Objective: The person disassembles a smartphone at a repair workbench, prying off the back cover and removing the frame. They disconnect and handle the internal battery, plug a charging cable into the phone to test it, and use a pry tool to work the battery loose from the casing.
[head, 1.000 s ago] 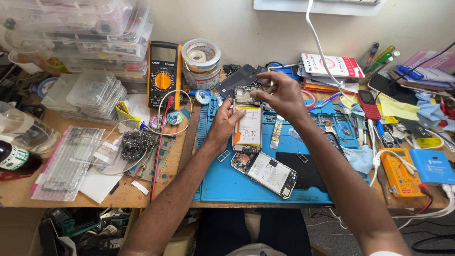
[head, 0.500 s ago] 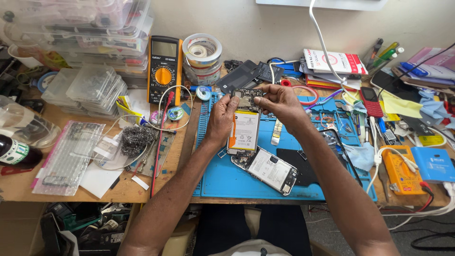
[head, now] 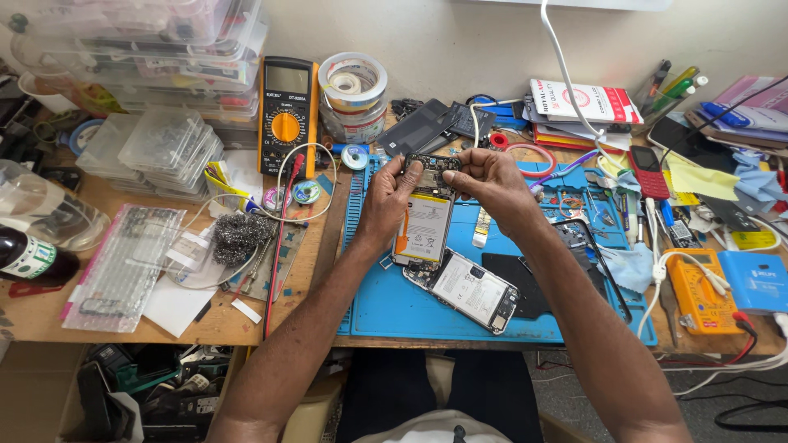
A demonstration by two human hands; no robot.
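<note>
In the head view, both hands hold an opened phone (head: 425,215) above the blue work mat (head: 394,303), its back cover off so the battery and circuit board show. The left hand (head: 390,201) is closed around the phone's left edge, thumb on top near the far end. The right hand (head: 484,182) pinches the phone's far end, fingers pressed together on the board there. The phone hangs at the middle of the desk, tilted with its far end raised. Just near of it, a second opened phone (head: 468,289) lies flat on the mat. To the far left, a yellow multimeter (head: 287,115) lies beside stacked rolls of tape (head: 353,94). An orange meter (head: 698,289) sits at the right.
</note>
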